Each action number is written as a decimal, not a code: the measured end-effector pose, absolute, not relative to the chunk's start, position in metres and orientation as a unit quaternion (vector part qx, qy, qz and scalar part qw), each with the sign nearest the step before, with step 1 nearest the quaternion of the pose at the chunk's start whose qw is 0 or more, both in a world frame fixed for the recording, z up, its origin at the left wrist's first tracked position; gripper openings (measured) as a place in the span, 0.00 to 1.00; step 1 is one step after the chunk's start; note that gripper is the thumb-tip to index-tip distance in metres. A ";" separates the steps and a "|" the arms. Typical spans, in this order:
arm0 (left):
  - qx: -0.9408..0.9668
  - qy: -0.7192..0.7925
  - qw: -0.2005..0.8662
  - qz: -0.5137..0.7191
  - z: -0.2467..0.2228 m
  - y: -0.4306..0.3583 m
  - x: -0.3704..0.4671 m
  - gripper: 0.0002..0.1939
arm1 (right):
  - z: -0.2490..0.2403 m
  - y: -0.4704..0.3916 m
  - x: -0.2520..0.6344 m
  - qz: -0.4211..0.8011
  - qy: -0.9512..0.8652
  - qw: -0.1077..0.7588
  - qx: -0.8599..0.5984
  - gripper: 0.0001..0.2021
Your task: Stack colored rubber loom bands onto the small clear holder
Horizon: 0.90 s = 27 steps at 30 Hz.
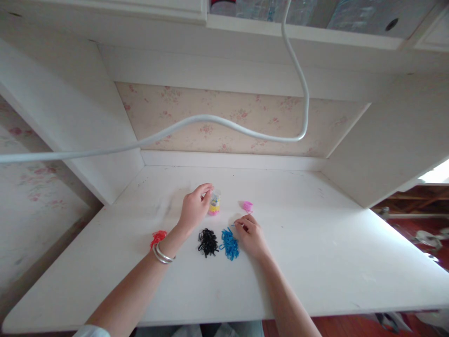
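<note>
So you've got that big white desk (333, 262) under you, with a pale cable (210, 118) crossing the view above it. Your left hand (194, 206) is out over the middle, thumb and fingertips bunched close; honestly can't tell if they're clamped on anything. Your right hand (250, 234) has thumb and fingers pinched together beside the blue pile (230, 245), which sits just right of the black pile (208, 243). Those two nearly touch, so a sloppy drag leftward would probably mix the colours. The red pile (158, 237) is off left, partly behind your wrist, and your bangles (163, 254) look near enough to snag it if that arm dips. The jar (214, 203) stands upright right at your left fingertips, beyond the black pile; imo a knock could tip it. The pink piece (247, 206) is near, right of the jar, easy to bump with your knuckles. Tiniest bit: the blue loop (233, 225), seemingly in your right pinch, could ping away if it slips.
</note>
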State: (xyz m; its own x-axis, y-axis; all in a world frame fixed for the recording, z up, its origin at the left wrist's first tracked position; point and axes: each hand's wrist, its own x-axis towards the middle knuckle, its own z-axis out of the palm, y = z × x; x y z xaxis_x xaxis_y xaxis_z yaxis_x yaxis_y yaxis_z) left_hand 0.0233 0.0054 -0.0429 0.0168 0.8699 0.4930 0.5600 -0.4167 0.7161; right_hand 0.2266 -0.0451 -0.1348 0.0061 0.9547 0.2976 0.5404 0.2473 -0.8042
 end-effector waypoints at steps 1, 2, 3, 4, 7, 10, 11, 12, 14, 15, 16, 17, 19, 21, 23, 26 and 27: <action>0.692 0.515 0.164 0.478 -0.042 0.004 0.021 0.11 | -0.135 -0.045 0.227 0.241 -0.659 0.432 -0.566 0.15; 0.690 0.516 0.164 0.481 -0.040 0.001 0.019 0.11 | -0.136 -0.044 0.227 0.242 -0.657 0.434 -0.567 0.15; 0.687 0.518 0.162 0.483 -0.039 -0.003 0.016 0.11 | -0.136 -0.044 0.227 0.242 -0.654 0.437 -0.569 0.15; 0.684 0.521 0.157 0.485 -0.038 -0.008 0.014 0.11 | -0.137 -0.043 0.227 0.242 -0.650 0.441 -0.570 0.14; 0.696 0.520 0.133 0.477 -0.040 -0.030 0.010 0.10 | -0.138 -0.042 0.228 0.243 -0.637 0.454 -0.574 0.14; 0.752 0.472 0.123 0.444 -0.052 -0.057 0.016 0.11 | -0.139 -0.041 0.229 0.241 -0.621 0.468 -0.581 0.14; 0.779 0.448 0.124 0.421 -0.057 -0.065 0.020 0.12 | -0.140 -0.041 0.229 0.239 -0.615 0.472 -0.585 0.15; 0.806 0.426 0.125 0.391 -0.063 -0.072 0.025 0.12 | -0.141 -0.041 0.229 0.238 -0.608 0.476 -0.589 0.15; 0.848 0.401 0.122 0.325 -0.074 -0.084 0.035 0.12 | -0.142 -0.040 0.229 0.234 -0.595 0.485 -0.597 0.15; 0.860 0.398 0.119 0.296 -0.078 -0.088 0.039 0.12 | -0.142 -0.040 0.229 0.233 -0.589 0.487 -0.602 0.16; 0.869 0.397 0.115 0.273 -0.083 -0.092 0.043 0.13 | -0.142 -0.040 0.229 0.232 -0.583 0.488 -0.606 0.16; 0.875 0.396 0.110 0.255 -0.086 -0.094 0.046 0.15 | -0.143 -0.040 0.229 0.232 -0.579 0.489 -0.610 0.16; 0.888 0.387 0.101 0.227 -0.092 -0.097 0.048 0.16 | -0.142 -0.040 0.229 0.230 -0.572 0.491 -0.615 0.17; 0.900 0.373 0.091 0.205 -0.095 -0.098 0.048 0.15 | -0.142 -0.040 0.229 0.226 -0.565 0.494 -0.621 0.17; 0.908 0.364 0.079 0.192 -0.097 -0.096 0.046 0.11 | -0.143 -0.039 0.228 0.222 -0.558 0.494 -0.628 0.17; 0.913 0.357 0.060 0.187 -0.099 -0.092 0.042 0.07 | -0.145 -0.038 0.225 0.218 -0.556 0.488 -0.637 0.17; 0.914 0.355 0.055 0.188 -0.099 -0.091 0.041 0.08 | -0.145 -0.039 0.224 0.214 -0.556 0.487 -0.639 0.17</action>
